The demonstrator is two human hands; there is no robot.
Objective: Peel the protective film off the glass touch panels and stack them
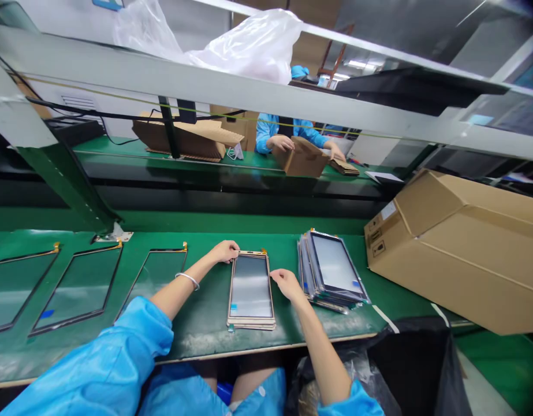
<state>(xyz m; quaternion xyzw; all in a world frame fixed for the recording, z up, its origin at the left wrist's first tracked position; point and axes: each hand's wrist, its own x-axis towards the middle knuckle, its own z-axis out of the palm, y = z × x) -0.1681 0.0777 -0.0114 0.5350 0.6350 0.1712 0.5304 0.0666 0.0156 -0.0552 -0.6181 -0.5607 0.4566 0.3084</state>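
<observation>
In front of me lies a small stack of touch screen panels [250, 286] with pale gold frames, a flex tab at the top and a small blue tab at the lower left. My left hand [226, 252] is closed at the top panel's upper left corner, thumb and finger pinched on its edge. At the right edge of the same panel, my right hand [287, 283] is closed in a pinch, its fingertips touching the frame. Whether a thin film lies between the fingers is too small to tell.
A taller pile of dark-framed panels [335, 266] stands to the right, beside a big cardboard box [465, 248]. Separate clear panels [78, 286] lie leftward on the green bench [197, 338]. A black bag [416, 364] hangs at the front edge. Across the bench, a co-worker's hands touch a carton [303, 157].
</observation>
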